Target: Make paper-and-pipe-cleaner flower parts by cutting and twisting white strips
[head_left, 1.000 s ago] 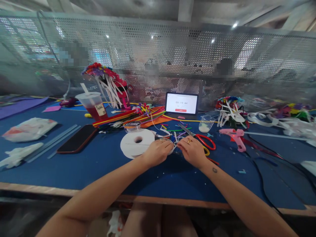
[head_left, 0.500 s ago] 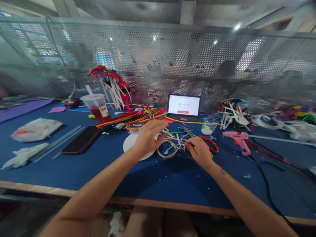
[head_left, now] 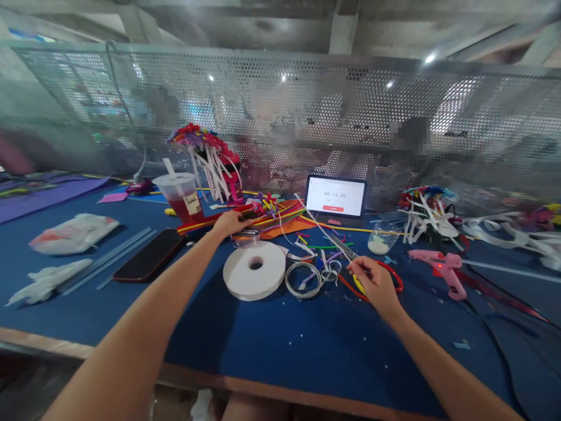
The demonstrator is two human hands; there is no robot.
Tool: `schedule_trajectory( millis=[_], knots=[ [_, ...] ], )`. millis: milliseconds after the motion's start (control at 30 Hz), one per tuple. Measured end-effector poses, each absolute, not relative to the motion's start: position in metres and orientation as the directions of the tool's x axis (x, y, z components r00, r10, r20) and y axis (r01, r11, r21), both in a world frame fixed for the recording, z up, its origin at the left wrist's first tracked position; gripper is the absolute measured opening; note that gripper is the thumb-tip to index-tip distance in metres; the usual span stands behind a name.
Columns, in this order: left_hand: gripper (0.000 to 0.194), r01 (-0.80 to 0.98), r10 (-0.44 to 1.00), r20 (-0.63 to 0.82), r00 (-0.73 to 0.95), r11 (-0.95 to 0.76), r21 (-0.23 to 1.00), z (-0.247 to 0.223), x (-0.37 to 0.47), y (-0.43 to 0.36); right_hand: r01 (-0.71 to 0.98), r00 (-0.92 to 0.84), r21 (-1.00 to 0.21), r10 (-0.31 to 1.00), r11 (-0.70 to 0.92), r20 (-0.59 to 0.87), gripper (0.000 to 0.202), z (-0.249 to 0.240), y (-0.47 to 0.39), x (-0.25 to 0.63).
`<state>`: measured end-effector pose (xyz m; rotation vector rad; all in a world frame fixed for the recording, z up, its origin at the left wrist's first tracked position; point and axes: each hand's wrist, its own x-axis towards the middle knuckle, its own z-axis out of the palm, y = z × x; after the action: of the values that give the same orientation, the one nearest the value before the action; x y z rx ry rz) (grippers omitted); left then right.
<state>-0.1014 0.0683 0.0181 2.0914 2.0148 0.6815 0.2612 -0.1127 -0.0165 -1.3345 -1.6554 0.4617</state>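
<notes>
My left hand (head_left: 231, 223) rests on a bundle of long coloured pipe cleaners (head_left: 280, 220), fingers closed on some at the left; its fingertips are partly hidden. In my right hand (head_left: 372, 279) a long thin white strip (head_left: 316, 223) is pinched, slanting up and left toward the tablet. Scissors with red and yellow handles (head_left: 390, 270) lie on the table under and beside that hand. Between the hands are a white ribbon roll (head_left: 236, 272), a ring of silvery wire (head_left: 288, 280) and small white loops (head_left: 332, 272).
A tablet (head_left: 335, 196) showing a timer stands at the back. A drink cup (head_left: 177, 196) and a phone (head_left: 146, 257) are on the left. To the right lies a pink glue gun (head_left: 442, 266) with a trailing cord. Several pipe-cleaner flower bunches (head_left: 210, 155) stand near the mesh partition.
My left hand has moved left and back from above the ribbon roll to the pipe cleaners, uncovering the roll. The white strip now shows extended from my right hand. The view has shifted slightly.
</notes>
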Motion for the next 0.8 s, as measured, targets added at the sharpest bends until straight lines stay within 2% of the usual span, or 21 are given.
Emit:
schedule_trajectory(
  millis=[233, 400, 700, 733, 800],
  knots=[
    [0.033, 0.806, 0.994, 0.108, -0.008, -0.057, 0.589, 0.010, -0.101, 0.075, 0.551, 0.030, -0.771, 0.916, 0.319, 0.400, 0.024, -0.017, -0.112, 0.263],
    [0.027, 0.752, 0.994, 0.106, -0.015, -0.059, 0.656, 0.012, -0.105, 0.078, 0.559, 0.036, -0.774, 0.924, 0.297, 0.381, 0.025, -0.017, -0.112, 0.263],
    [0.013, 0.680, 0.920, 0.372, -0.126, -0.193, 0.708, 0.046, -0.109, 0.072, 0.579, 0.045, -0.750, 0.906, 0.320, 0.421, 0.025, -0.015, -0.113, 0.263],
    [0.012, 0.649, 0.902, 0.407, -0.143, -0.225, 0.726, 0.052, -0.106, 0.069, 0.581, 0.049, -0.749, 0.905, 0.318, 0.423, 0.025, -0.015, -0.113, 0.263],
    [0.007, 0.466, 0.859, 0.476, -0.187, -0.349, 0.813, 0.063, -0.100, 0.063, 0.584, 0.054, -0.746, 0.902, 0.319, 0.428, 0.024, -0.015, -0.113, 0.264]
  ],
)
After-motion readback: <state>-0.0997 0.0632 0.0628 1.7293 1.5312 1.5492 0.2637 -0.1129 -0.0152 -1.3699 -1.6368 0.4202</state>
